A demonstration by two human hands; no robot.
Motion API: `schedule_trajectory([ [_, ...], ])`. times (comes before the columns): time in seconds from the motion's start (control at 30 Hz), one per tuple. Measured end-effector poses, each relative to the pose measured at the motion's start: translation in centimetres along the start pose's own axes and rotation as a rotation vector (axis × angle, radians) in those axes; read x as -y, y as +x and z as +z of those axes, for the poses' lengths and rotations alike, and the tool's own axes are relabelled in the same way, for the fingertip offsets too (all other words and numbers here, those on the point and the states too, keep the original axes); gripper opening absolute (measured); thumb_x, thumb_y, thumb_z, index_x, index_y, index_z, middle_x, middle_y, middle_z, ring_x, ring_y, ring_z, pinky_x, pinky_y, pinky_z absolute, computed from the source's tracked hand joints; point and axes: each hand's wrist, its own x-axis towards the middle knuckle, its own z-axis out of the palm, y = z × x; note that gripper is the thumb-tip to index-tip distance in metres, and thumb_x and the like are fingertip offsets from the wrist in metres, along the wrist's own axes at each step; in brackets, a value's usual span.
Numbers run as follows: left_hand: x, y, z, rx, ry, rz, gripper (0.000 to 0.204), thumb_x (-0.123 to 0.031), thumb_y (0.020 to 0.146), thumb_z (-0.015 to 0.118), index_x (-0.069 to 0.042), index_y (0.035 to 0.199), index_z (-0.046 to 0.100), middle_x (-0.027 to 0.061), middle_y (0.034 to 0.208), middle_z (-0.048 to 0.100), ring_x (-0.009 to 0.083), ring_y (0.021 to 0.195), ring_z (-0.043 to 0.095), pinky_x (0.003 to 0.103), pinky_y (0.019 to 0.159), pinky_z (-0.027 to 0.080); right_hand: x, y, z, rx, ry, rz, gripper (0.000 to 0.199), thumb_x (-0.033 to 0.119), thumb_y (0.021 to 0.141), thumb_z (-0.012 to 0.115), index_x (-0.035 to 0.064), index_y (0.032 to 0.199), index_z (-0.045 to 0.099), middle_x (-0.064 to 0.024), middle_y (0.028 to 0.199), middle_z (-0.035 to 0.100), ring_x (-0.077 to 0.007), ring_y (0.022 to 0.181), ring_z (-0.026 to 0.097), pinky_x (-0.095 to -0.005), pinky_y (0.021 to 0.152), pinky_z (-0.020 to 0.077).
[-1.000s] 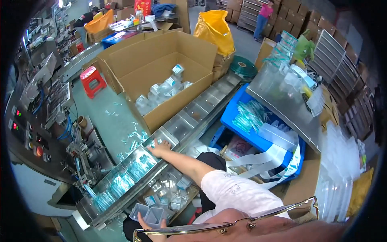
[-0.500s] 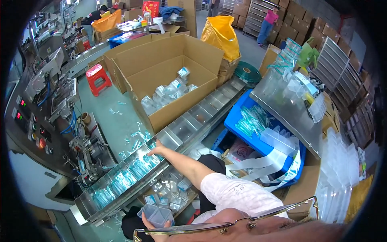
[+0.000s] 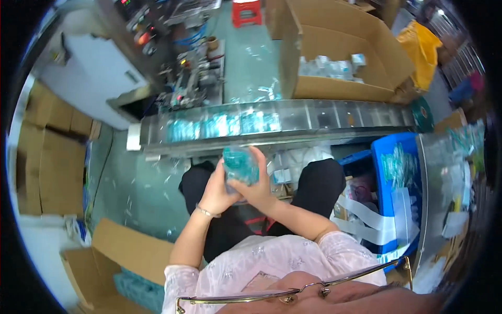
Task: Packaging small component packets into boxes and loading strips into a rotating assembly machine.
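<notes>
Between my two hands, above my lap, is a clear plastic box (image 3: 230, 184) with a clump of small teal plastic pieces (image 3: 241, 161) in it; motion smears their exact kind. The fingers of my left hand (image 3: 215, 192) wrap round its left side. From the right, my right hand (image 3: 256, 187) closes on it, thumb low and fingers up along the side. Just beyond my hands runs a metal conveyor (image 3: 293, 133) divided into compartments. Several of its left compartments hold heaps of similar teal pieces (image 3: 222, 125).
A large cardboard box (image 3: 355, 94) with clear filled boxes stands behind the conveyor, near a red stool (image 3: 247, 14). At right, a blue bin (image 3: 384, 183) holds teal pieces, beside a metal table (image 3: 431, 209). Machinery (image 3: 193, 83) is at far left; an open carton (image 3: 125, 246) lies near left.
My view has swung left and down. My right hand has left the conveyor compartment and come to the clear box in my left hand, now raised above my lap with teal pieces in it.
</notes>
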Motion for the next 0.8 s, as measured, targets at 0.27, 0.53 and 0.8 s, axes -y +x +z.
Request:
schedule_trajectory([
  [0.27, 2.5, -6.4, -2.0, -0.223, -0.156, 0.067, 0.071, -0.002, 0.052, 0.075, -0.005, 0.115, 0.044, 0.0114, 0.105, 0.054, 0.0258, 0.1, 0.052, 0.033, 0.086, 0.04, 0.9, -2.8, 0.8, 0.412, -0.546, -0.345, 0.073, 0.043, 0.073, 0.063, 0.0035, 0.126, 0.03, -0.0177, 0.121, 0.043, -0.031, 0.122, 0.033, -0.0605, 0.097, 0.0099],
  [0.53, 1.9, -10.0, -3.7, -0.208, -0.166, -0.05, 0.061, -0.002, 0.059, 0.07, -0.002, 0.115, 0.047, 0.0089, 0.115, 0.048, 0.0197, 0.107, 0.046, 0.032, 0.09, 0.037, 5.7, -2.3, 3.5, 0.715, -0.588, -0.652, 0.063, 0.043, 0.07, 0.061, 0.0128, 0.123, 0.045, -0.0133, 0.133, 0.037, -0.0315, 0.128, 0.026, -0.0496, 0.104, 0.0019],
  [0.8, 2.5, -11.7, -5.5, -0.235, -0.404, 0.123, 0.106, -0.007, 0.061, 0.067, -0.008, 0.138, -0.007, 0.0181, 0.129, 0.035, 0.0249, 0.123, 0.032, 0.036, 0.101, 0.026, 4.4, -2.6, 5.4, 0.838, -0.492, -0.531, 0.059, 0.024, 0.076, 0.057, 0.0069, 0.128, 0.036, -0.0107, 0.136, 0.031, -0.0311, 0.127, 0.026, -0.0528, 0.101, 0.0175],
])
